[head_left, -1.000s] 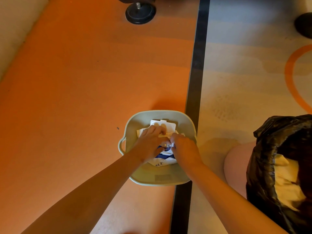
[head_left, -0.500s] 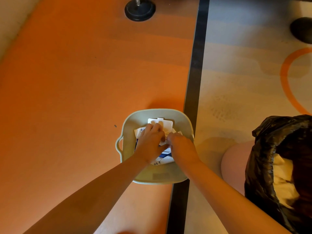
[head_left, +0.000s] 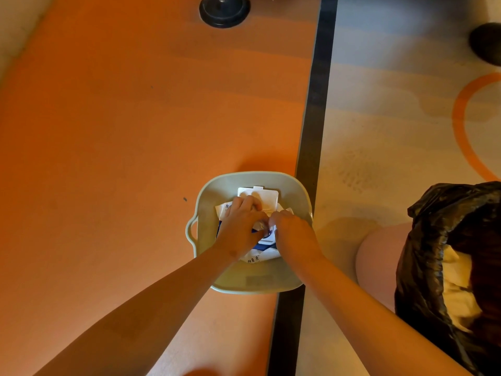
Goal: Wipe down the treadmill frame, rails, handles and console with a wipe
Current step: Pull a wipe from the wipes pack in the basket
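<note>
Wipe pack [head_left: 254, 257]: white, blue print, soft and crumpled; white flip lid [head_left: 267, 195] raised open at far end. Pack laid inside pale green basin [head_left: 257, 287] with handle on left side. Basin set on orange floor [head_left: 122, 131] beside black stripe [head_left: 314, 118]; pale flooring with orange ring seen to right, black bin bag [head_left: 433, 240] nearby. Pack held down under curled left hand [head_left: 241, 226]; pack opening pinched by curled fingertips of right hand [head_left: 292, 234]; hands close together.

wipe pack [head_left: 253, 258]: mostly under left hand [head_left: 238, 229] and right hand [head_left: 292, 236] | fingertips hidden, grip unreadable | bin bag [head_left: 433, 240]: cut by right edge | round foot [head_left: 224, 12]: cut by top edge
</note>
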`<action>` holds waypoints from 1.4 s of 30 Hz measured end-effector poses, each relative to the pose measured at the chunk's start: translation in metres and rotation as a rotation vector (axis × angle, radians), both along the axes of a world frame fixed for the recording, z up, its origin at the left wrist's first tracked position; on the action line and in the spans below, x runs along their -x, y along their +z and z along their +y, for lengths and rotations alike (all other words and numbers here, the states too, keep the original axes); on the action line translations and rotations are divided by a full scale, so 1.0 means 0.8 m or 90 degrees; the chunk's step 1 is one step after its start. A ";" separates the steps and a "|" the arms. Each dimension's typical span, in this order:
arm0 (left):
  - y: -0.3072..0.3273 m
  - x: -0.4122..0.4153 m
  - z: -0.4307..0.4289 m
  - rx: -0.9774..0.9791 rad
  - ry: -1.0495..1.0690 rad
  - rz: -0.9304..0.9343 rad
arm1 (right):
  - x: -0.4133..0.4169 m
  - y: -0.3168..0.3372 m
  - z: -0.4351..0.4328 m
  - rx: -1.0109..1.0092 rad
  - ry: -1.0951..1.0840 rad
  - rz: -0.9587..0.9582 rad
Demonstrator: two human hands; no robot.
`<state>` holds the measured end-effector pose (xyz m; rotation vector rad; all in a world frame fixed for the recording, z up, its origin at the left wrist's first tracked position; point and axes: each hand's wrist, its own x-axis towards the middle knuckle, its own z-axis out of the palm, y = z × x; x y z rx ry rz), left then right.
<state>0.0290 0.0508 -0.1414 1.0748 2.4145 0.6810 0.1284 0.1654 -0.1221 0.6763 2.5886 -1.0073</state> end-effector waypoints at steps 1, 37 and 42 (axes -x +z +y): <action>0.000 0.001 -0.002 -0.006 -0.015 0.008 | -0.003 -0.003 0.003 0.012 -0.004 0.026; 0.058 -0.012 -0.043 0.120 0.156 -0.098 | 0.021 0.018 -0.011 -0.096 0.075 -0.103; 0.059 -0.009 -0.041 0.130 0.138 -0.134 | 0.034 0.014 -0.017 -0.073 0.136 -0.081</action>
